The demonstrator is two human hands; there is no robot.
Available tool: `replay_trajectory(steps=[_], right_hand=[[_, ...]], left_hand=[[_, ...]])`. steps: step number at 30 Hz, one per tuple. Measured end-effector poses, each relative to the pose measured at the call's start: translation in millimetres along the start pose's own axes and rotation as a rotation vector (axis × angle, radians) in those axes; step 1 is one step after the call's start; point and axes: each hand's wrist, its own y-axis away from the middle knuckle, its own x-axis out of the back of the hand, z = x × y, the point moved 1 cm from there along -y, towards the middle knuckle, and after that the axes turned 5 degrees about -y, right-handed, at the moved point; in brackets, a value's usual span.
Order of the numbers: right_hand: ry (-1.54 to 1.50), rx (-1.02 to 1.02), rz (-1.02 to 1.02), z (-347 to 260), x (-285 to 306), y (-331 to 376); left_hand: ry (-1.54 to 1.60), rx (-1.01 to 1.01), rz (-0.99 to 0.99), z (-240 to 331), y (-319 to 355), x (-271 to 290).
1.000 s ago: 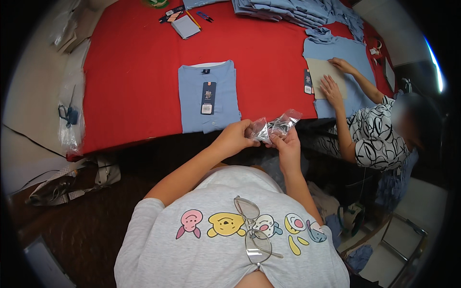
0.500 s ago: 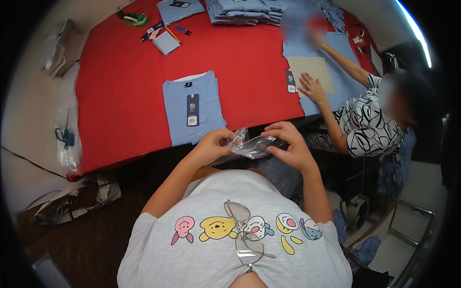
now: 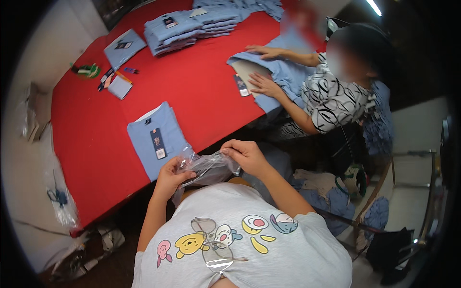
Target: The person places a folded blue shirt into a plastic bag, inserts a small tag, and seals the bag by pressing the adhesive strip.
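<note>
A clear plastic bag point(image 3: 209, 168) stretches between my two hands, just off the table's front edge. My left hand point(image 3: 172, 176) pinches one side of it between thumb and fingers. The other side is gripped by my right hand point(image 3: 245, 156), fingers bent over the film. Close beyond my left hand lies a folded light blue shirt point(image 3: 168, 125) with a dark hang tag point(image 3: 157, 143) on its front. Part of the bag overlaps the shirt's lower right corner in this view.
Red cloth covers the table point(image 3: 201, 108). Stacked blue shirts point(image 3: 187, 31) stand at the back, near a bagged shirt point(image 3: 125, 48). A note pad point(image 3: 119, 88) and green tape point(image 3: 89, 71) lie at left. On the right a co-worker folds a blue shirt point(image 3: 288, 79) over a beige board point(image 3: 247, 72).
The view has turned to the right. My hands have spread the bag wider between them. The co-worker has lifted blue cloth over the board.
</note>
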Motion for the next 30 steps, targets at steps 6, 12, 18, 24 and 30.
replay_trajectory(steps=[6, 12, 18, 24, 30], right_hand=[[-0.182, 0.045, 0.255, 11.9, 7.0, -3.8], [-0.351, 0.066, 0.236, 21.6, 33.3, 0.3], [-0.501, -0.113, 0.109, 1.3, 7.8, -5.4], [-0.426, -0.250, -0.040, -15.8, -8.9, -9.2], [-0.704, -0.313, -0.226, 13.0, -30.9, -31.0]], left_hand=[[-0.041, -0.078, -0.007, 3.5, -3.9, -4.7], [-0.281, -0.099, -0.202, -15.3, -25.9, 18.3], [-0.057, -0.201, -0.287, 13.1, -44.0, -1.8], [0.173, -0.183, -0.099, -1.7, -35.3, 10.4], [0.375, -0.165, -0.239, -21.1, 3.2, 40.3]])
